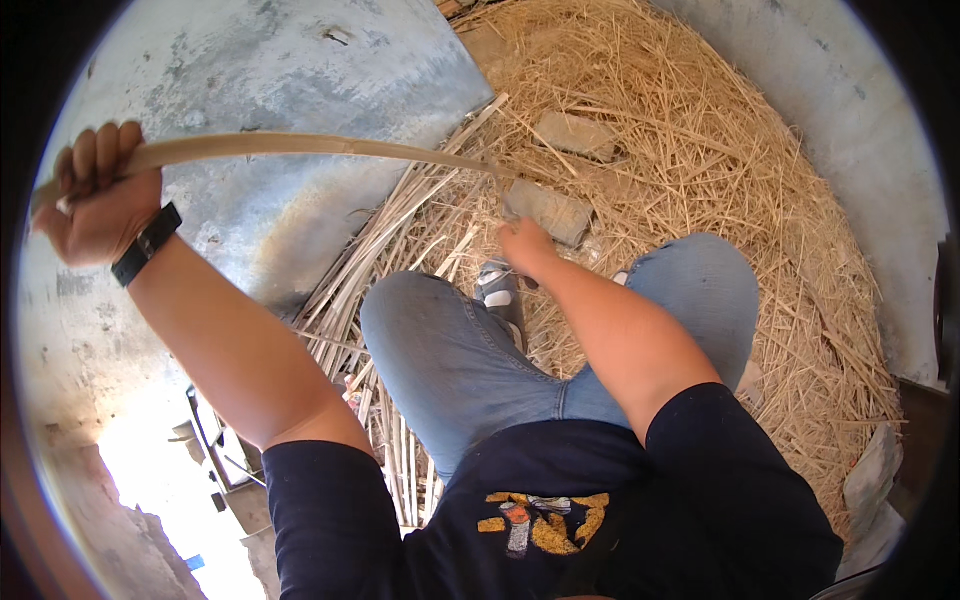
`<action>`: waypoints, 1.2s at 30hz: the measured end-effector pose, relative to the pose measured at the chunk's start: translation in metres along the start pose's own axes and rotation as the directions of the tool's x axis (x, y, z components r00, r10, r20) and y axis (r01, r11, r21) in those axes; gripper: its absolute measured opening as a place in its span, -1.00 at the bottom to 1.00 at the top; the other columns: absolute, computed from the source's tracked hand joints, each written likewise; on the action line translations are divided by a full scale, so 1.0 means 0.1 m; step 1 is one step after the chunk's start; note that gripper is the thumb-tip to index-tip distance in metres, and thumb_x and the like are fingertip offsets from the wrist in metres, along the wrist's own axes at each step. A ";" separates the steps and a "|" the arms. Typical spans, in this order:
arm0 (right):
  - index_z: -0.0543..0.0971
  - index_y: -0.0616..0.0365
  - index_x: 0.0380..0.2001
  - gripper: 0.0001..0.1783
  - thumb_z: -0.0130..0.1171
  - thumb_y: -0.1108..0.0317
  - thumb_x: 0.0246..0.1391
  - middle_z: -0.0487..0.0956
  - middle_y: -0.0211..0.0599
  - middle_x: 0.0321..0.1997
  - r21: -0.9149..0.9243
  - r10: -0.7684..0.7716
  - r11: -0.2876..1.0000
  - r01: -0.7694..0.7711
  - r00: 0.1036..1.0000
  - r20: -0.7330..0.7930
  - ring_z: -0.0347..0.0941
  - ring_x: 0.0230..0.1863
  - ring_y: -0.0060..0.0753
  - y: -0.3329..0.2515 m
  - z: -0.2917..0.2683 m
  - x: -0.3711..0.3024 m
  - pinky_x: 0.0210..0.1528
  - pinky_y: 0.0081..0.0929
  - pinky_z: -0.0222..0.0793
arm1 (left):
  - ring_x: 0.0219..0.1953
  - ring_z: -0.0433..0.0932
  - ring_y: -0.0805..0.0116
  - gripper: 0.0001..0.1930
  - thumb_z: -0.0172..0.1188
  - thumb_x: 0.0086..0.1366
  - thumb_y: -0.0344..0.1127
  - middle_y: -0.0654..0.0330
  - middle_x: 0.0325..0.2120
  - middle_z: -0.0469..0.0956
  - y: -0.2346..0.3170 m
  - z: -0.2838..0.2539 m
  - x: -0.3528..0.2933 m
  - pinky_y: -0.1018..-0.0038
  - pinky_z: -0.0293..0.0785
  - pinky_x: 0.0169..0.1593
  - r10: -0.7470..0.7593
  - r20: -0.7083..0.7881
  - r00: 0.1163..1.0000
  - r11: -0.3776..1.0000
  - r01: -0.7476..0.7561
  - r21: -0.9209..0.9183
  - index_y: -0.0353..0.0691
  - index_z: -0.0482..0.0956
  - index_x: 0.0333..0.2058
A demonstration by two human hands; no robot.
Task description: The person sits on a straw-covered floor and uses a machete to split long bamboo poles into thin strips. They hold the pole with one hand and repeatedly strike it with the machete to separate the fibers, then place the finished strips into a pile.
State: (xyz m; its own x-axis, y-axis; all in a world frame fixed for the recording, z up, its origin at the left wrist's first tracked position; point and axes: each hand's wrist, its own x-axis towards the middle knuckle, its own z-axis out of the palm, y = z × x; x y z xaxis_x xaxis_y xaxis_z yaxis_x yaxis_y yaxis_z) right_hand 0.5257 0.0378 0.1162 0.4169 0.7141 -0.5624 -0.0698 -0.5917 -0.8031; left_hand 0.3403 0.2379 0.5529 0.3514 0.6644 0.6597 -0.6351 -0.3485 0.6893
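My left hand (100, 185) is raised at the far left, its fingers wrapped round one end of a long, pale bamboo strip (300, 145). The strip arches across to the right, and its other end comes down near a flat stone block (550, 210) on the ground. Close to that end, between my knees, my right hand (525, 250) is closed in a fist. A small dark bit shows below the fist, but what it grips is too small to make out. A second stone block (577, 136) lies just beyond the first.
Straw-like shavings (690, 150) cover the ground ahead and to the right. A bundle of split strips (365, 245) lies left of my legs. Grey walls (270, 70) rise at the left and right. My sandalled foot (497, 290) is close to my right hand.
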 end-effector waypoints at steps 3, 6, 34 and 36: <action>0.44 0.37 0.10 -0.44 0.11 0.07 0.29 0.59 0.25 0.01 -0.047 -0.005 0.999 0.003 0.999 -0.050 0.57 0.04 0.16 0.01 0.18 0.02 0.08 -0.08 0.49 | -0.64 0.03 0.42 -0.61 0.11 -0.08 0.12 0.36 -0.72 0.08 0.14 -0.41 0.06 0.42 -0.04 -0.42 -0.025 0.004 1.000 1.000 0.025 -0.001 -0.01 0.20 -0.66; 0.42 0.35 0.09 -0.46 0.18 0.11 0.25 0.61 0.19 -0.05 0.025 -0.234 0.972 0.233 0.972 0.022 0.58 -0.02 0.08 -0.33 0.29 -0.14 -0.02 -0.14 0.51 | -0.66 0.04 0.43 -0.60 0.09 -0.06 0.16 0.38 -0.72 0.10 0.23 -0.72 0.09 0.42 -0.03 -0.44 0.005 -0.012 1.000 1.000 -0.005 0.009 0.01 0.20 -0.67; 0.43 0.32 0.04 -0.56 0.21 0.30 0.18 0.65 0.04 -0.17 -0.050 -0.318 0.946 0.320 0.948 0.029 0.64 -0.18 -0.14 -0.53 0.28 -0.19 -0.20 -0.19 0.53 | -0.68 -0.02 0.47 -0.47 0.06 0.16 0.31 0.38 -0.74 0.09 0.14 -0.55 -0.38 0.44 -0.05 -0.48 0.071 -0.111 0.991 0.997 -0.071 -0.001 -0.02 0.27 -0.65; 0.43 0.32 0.04 -0.58 0.20 0.31 0.19 0.65 0.02 -0.16 0.036 -0.509 0.859 0.510 0.844 0.172 0.64 -0.17 -0.14 -0.83 0.36 -0.48 -0.18 -0.19 0.54 | -0.67 -0.01 0.45 -0.41 0.03 0.19 0.41 0.38 -0.74 0.08 0.18 -0.60 -0.36 0.46 -0.07 -0.50 0.049 -0.075 0.996 0.999 -0.049 -0.003 -0.01 0.28 -0.65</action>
State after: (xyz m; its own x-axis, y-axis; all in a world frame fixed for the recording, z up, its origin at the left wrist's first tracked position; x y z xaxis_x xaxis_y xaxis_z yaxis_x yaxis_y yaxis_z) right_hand 0.4789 0.0662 0.2026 0.2310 0.9678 -0.1000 0.1203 -0.1304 -0.9841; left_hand 0.2743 0.2473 0.5233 0.2679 0.6941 0.6682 -0.6537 -0.3786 0.6553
